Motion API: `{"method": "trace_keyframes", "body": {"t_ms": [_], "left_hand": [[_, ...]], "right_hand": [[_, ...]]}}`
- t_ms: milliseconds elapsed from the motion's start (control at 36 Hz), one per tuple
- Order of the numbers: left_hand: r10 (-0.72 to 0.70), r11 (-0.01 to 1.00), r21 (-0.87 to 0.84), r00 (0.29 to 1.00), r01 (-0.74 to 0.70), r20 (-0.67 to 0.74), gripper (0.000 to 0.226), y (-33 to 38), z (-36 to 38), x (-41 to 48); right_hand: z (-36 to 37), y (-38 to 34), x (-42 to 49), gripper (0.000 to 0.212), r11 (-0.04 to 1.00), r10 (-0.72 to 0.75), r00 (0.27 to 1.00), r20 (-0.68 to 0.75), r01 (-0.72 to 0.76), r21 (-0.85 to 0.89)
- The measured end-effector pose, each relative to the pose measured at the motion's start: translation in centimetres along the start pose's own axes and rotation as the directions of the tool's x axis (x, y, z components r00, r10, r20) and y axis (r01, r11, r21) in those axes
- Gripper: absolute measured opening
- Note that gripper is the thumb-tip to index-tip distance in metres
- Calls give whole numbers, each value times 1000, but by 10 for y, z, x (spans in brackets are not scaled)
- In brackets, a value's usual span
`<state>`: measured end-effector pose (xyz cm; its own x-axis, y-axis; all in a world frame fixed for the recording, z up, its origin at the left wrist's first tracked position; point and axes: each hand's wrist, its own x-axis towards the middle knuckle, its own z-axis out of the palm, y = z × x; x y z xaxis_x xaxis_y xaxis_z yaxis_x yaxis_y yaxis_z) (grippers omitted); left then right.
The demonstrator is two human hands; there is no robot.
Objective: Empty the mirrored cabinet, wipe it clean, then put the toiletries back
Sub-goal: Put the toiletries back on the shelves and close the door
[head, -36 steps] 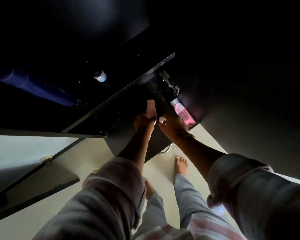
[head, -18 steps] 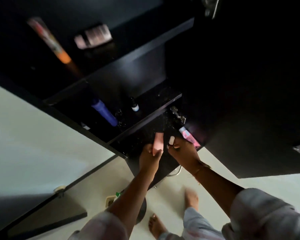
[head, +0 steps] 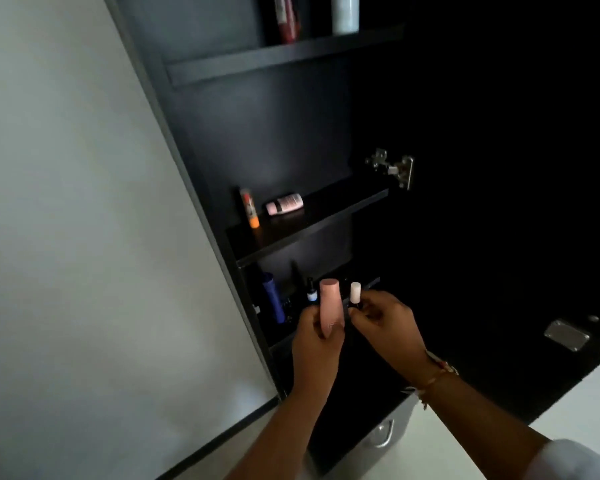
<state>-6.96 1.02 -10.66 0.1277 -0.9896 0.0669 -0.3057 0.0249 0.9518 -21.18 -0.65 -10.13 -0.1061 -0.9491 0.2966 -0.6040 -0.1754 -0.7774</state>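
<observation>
Both hands are raised close together, forearms reaching up from below, in front of the lower shelf of the open dark cabinet (head: 264,133). Left hand (head: 317,336) grips one pink tube (head: 331,303) upright. Right hand (head: 385,323), a bracelet (head: 437,372) at its wrist, pinches one small white-capped bottle (head: 355,293) just beside the tube.

Top shelf holds one white bottle (head: 345,12) and one red tube (head: 286,15). On the middle shelf one orange-capped tube (head: 249,207) stands and one pink bottle (head: 284,203) lies on its side. Lower shelf holds one blue tube (head: 273,297) and one small dark bottle (head: 311,291).
</observation>
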Motion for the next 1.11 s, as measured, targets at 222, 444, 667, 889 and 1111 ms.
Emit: {"method": "trace_keyframes", "body": {"t_ms": [222, 444, 667, 889, 1111], "left_hand": [[270, 954, -102, 957, -280, -104, 37, 79, -25, 12], [491, 856, -17, 823, -517, -285, 27, 168, -50, 27], [752, 659, 427, 539, -619, -379, 32, 257, -88, 66], [861, 327, 911, 476, -251, -178, 38, 324, -136, 122], [598, 358, 930, 784, -80, -163, 31, 349, -145, 144]], "right_hand": [[-40, -72, 43, 22, 979, -164, 982, -94, 174, 109], [-89, -147, 100, 17, 880, -359, 911, -201, 402, 252], [-124, -194, 151, 22, 803, -448, 857, -254, 511, 307], [-126, -221, 186, 10, 808, -434, 861, -267, 503, 308], [-115, -227, 207, 21, 832, -408, 886, -220, 460, 310]]}}
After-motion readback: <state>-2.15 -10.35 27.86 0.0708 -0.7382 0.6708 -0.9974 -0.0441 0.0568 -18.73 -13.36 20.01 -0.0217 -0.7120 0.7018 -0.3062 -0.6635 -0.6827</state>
